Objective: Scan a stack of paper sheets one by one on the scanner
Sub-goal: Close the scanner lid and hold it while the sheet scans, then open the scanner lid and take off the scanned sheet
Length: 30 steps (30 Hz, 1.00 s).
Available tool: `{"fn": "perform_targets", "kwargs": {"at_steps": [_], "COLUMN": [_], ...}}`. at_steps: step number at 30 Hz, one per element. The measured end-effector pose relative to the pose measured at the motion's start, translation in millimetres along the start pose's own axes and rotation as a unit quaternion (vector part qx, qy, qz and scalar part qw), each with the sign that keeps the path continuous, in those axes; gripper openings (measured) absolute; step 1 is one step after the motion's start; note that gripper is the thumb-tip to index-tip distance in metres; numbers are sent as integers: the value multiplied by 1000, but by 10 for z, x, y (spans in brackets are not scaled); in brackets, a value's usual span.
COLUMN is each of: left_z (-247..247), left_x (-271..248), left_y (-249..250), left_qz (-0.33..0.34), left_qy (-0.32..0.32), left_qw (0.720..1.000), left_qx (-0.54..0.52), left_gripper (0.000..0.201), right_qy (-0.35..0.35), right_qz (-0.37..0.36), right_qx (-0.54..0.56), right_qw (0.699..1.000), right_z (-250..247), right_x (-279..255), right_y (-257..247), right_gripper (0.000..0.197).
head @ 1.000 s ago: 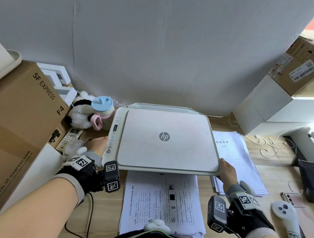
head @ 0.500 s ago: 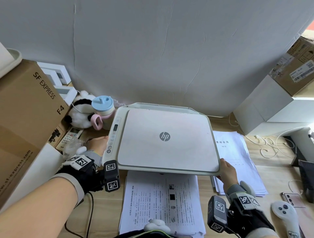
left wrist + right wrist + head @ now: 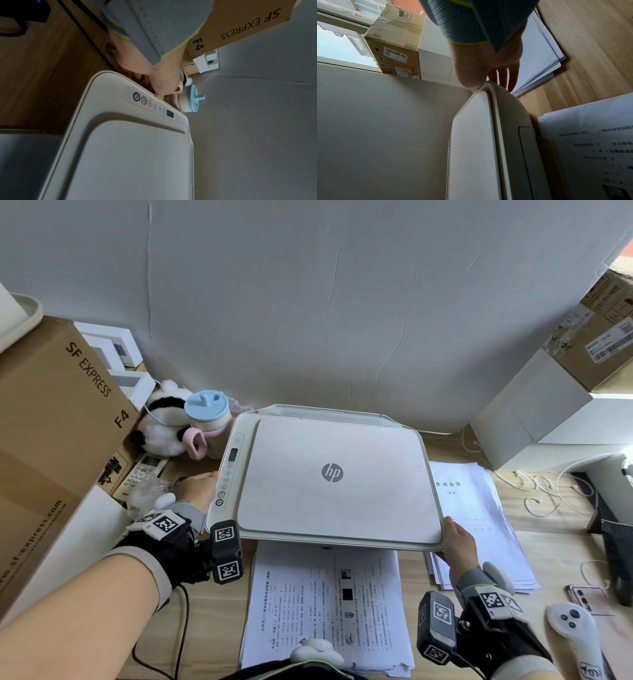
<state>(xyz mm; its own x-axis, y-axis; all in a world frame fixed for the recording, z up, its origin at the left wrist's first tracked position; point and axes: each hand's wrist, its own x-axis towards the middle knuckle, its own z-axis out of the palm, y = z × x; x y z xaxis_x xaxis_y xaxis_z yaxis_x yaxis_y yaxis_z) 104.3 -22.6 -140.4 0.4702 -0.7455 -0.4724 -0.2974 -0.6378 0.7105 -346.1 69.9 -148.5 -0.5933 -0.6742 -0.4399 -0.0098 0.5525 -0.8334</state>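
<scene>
Head view overhead; wrist views close, sharing scanner (image 3: 337,477).

The HP scanner (image 3: 329,477) sits close to the wall (image 3: 308,302), leaving little gap behind. On its left, a blue-lidded cup (image 3: 206,419), a plush panda (image 3: 161,422), a remote control (image 3: 142,470) and an SF Express carton (image 3: 51,419) crowd the side. On its right, only a flat paper stack (image 3: 479,522) lies, with white boxes (image 3: 548,419) beyond. In front, printed sheets (image 3: 325,607) lie flat on the desk (image 3: 212,628).

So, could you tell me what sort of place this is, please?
Probably a small office or home desk used for paperwork: an HP scanner, stacks of printed papers, and shipping boxes against the wall.
</scene>
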Motion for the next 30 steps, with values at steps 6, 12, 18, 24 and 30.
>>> {"fn": "perform_targets", "kwargs": {"at_steps": [6, 12, 18, 24, 30], "left_z": [-12, -20, -39, -55, 1], "left_x": [-27, -82, -132, -334, -534], "left_y": [16, 34, 32, 261, 473], "left_qz": [0, 10, 7, 73, 57], "left_qy": [-4, -2, -3, 37, -64], "left_qw": [1000, 1000, 999, 992, 994], "left_qx": [2, -19, -38, -100, -68], "left_gripper": [27, 24, 34, 28, 26], "right_qy": [-2, -1, -2, -5, -8], "right_qz": [-1, 2, 3, 10, 14], "right_qx": [4, 5, 14, 8, 13], "right_qw": [1000, 1000, 1000, 1000, 1000], "right_z": [3, 7, 17, -6, -3], "right_x": [-16, -28, -81, -97, -149], "right_y": [-21, -21, -65, -96, -136], "right_gripper": [32, 29, 27, 28, 32]}}
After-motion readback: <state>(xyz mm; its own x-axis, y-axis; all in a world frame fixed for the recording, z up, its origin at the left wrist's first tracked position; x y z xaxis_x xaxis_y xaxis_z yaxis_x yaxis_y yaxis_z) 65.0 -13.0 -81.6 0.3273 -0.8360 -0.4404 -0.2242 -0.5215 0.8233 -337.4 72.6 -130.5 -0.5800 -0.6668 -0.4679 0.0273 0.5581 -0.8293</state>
